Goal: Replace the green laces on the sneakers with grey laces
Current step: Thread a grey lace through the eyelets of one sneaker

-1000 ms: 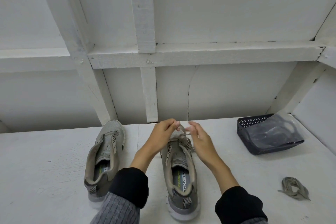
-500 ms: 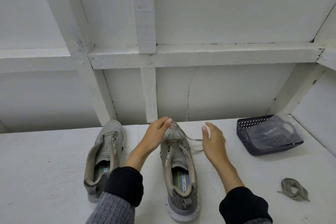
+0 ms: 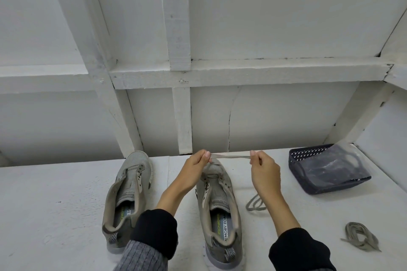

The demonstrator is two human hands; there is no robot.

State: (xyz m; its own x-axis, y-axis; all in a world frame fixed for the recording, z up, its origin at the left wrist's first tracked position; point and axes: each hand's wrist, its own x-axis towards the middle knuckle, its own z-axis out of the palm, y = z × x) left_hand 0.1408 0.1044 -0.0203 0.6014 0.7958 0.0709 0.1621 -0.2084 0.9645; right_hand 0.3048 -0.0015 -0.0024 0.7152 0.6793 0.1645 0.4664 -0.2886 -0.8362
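Observation:
Two grey-olive sneakers stand on the white table with toes pointing away from me. The left sneaker (image 3: 130,191) has no lace in its eyelets. Over the toe of the right sneaker (image 3: 217,200), my left hand (image 3: 195,166) and my right hand (image 3: 263,170) each pinch one end of a stretch of olive-green lace (image 3: 230,156), held taut and level between them. The slack of that lace (image 3: 255,203) lies looped on the table right of the shoe. A second bundled lace (image 3: 360,235) lies at the front right.
A dark perforated basket (image 3: 308,154) holding a clear plastic bag (image 3: 332,165) of dark laces sits at the back right. A white panelled wall (image 3: 264,116) with wooden battens rises directly behind the table (image 3: 55,204).
My right hand has moved out to the right and taken the lace, pulling it out of the right sneaker's eyelets. The lace now stretches taut between both hands, its slack on the table.

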